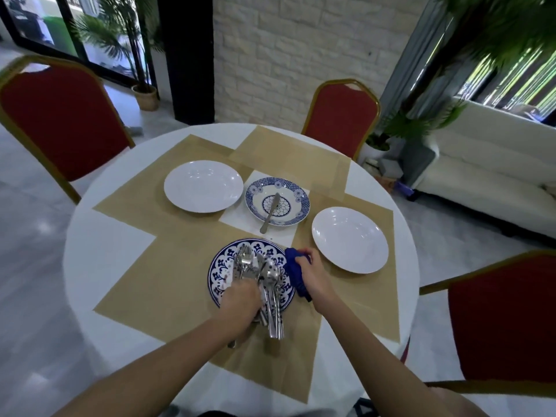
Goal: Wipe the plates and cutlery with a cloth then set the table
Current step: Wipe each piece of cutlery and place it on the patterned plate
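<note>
A blue-and-white patterned plate (219, 272) lies at the near middle of the round table. My left hand (240, 300) is closed around a bundle of spoons and forks (249, 263) over that plate. More cutlery (275, 311) lies across the plate's right side, handles pointing toward me. My right hand (313, 273) grips a crumpled blue cloth (293, 267) at the plate's right rim. A second patterned plate (255, 191) at the table's centre carries a knife (270, 213). Plain white plates sit at the left (203, 186) and right (350, 239).
The white round table (102, 257) carries tan placemats (168, 284). Red chairs with gold frames stand at the far left (57, 121), far middle (341, 115) and near right (505, 320). A white sofa (493, 176) and potted plants line the right side.
</note>
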{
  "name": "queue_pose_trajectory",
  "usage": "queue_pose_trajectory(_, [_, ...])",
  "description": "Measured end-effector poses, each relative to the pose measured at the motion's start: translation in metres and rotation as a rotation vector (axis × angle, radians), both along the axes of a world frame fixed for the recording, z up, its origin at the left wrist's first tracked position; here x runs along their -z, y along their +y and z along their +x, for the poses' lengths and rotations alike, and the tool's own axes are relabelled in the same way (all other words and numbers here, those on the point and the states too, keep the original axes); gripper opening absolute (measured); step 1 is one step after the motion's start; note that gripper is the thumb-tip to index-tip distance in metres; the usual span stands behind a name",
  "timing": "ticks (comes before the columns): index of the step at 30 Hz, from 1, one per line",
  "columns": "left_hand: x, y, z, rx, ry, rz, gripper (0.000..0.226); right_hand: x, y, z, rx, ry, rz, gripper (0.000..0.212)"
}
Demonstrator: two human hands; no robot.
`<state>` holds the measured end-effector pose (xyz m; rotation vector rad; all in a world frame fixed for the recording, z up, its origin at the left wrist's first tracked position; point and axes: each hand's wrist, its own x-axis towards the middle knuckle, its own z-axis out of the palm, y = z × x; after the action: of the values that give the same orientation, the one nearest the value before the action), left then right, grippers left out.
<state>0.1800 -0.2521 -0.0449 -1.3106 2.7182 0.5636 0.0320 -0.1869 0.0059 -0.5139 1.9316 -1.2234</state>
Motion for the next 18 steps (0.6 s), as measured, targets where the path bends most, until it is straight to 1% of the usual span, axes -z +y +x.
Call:
queue_pose_trajectory(3, [-0.004,-0.001,0.003,0.007,0.08,0.003,0.022,0.002,0.006,-0.003,0.055,0.042,-0.03,0.017])
queue_pose_trajectory(6, [-0.019,-0.004,0.002,-0.005,0.266,0.113,0.015,0.004,0.01,-0.004,0.072,0.137,-0.097,0.015])
queue_pose_trajectory(8, [-0.034,-0.006,-0.002,-0.027,0.425,0.241,0.013,-0.002,0.009,-0.005,0.05,0.256,-0.139,0.017])
queue_pose_trajectory(10, [-0.045,-0.009,-0.005,-0.087,0.544,0.318,0.014,-0.013,0.008,-0.002,0.015,0.394,-0.184,0.021])
queue_pose_trajectory(13, [-0.056,-0.01,-0.009,-0.148,0.631,0.329,0.017,-0.022,0.002,0.002,-0.087,0.656,-0.215,0.03])
queue_pose_trajectory(15, [-0.059,-0.009,-0.01,-0.148,0.683,0.324,0.018,-0.023,-0.002,0.007,-0.209,0.805,-0.159,0.034])
queue_pose_trajectory(17, [-0.062,-0.008,-0.01,-0.149,0.733,0.335,0.018,-0.021,-0.005,0.01,-0.295,0.894,-0.1,0.035])
queue_pose_trajectory(18, [-0.063,-0.007,-0.009,-0.147,0.749,0.338,0.017,-0.022,-0.006,0.01,-0.304,0.928,-0.087,0.035])
